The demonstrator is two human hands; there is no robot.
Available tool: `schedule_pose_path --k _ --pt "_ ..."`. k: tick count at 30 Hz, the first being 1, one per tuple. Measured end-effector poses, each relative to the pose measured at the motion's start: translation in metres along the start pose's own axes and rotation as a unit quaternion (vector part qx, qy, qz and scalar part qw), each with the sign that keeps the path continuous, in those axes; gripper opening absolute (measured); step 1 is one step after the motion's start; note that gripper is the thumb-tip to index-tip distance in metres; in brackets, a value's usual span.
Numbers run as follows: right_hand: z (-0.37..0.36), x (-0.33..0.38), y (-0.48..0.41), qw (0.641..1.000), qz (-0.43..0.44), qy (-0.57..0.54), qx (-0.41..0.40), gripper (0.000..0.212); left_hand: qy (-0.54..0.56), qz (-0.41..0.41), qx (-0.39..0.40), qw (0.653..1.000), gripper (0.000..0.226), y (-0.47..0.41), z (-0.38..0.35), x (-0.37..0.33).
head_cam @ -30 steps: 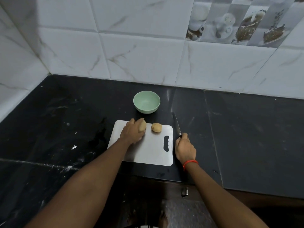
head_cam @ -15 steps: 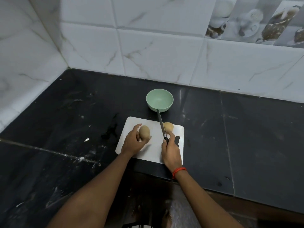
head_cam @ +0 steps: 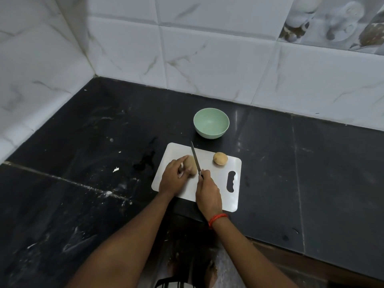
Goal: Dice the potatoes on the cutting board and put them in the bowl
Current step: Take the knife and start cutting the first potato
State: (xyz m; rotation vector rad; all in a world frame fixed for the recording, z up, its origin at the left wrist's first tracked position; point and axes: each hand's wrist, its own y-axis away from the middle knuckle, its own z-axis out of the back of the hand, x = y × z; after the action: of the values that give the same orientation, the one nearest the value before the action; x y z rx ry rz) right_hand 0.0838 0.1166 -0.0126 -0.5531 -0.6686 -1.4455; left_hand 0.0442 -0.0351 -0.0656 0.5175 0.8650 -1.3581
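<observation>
Two whole potatoes on cutting board (head_cam: 220,177); left hand (head_cam: 173,179) clamped on left potato (head_cam: 190,167); right hand (head_cam: 207,194) gripping knife (head_cam: 195,157), blade along its right side; right potato (head_cam: 220,158) loose. Likely firm, round, roll-prone: pin from top, cut flat face first.

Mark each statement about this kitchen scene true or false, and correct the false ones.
1. The right hand grips the knife. True.
2. The bowl holds diced pieces. False: it is empty.
3. The left hand holds a potato on the cutting board. True.
4. The other potato is cut in half. False: it lies whole on the board.
5. The bowl stands on the cutting board. False: it stands on the counter beyond it.
</observation>
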Motion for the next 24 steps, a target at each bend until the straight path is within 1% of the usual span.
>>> schedule_pose_path --k 5,14,17,20,24 --pt "0.002 -0.002 -0.004 0.999 0.005 0.024 0.022 0.014 -0.044 -0.017 -0.007 0.999 0.049 0.001 -0.003 -0.001" --pt "0.000 -0.002 0.014 0.999 0.009 0.026 0.024 0.012 -0.057 -0.023 -0.009 0.998 0.046 0.000 -0.005 0.001" --pt "-0.001 0.000 0.015 0.996 0.002 0.084 0.029 0.011 -0.066 -0.029 -0.008 0.997 0.049 0.000 -0.004 0.001" --pt "-0.001 0.005 0.016 0.984 -0.001 0.172 0.047 0.022 -0.070 -0.029 -0.008 0.997 0.051 0.000 -0.005 0.001" --pt "0.000 0.009 0.021 0.976 -0.011 0.209 0.061 0.032 -0.068 -0.027 0.000 0.997 0.048 0.000 -0.006 0.002"
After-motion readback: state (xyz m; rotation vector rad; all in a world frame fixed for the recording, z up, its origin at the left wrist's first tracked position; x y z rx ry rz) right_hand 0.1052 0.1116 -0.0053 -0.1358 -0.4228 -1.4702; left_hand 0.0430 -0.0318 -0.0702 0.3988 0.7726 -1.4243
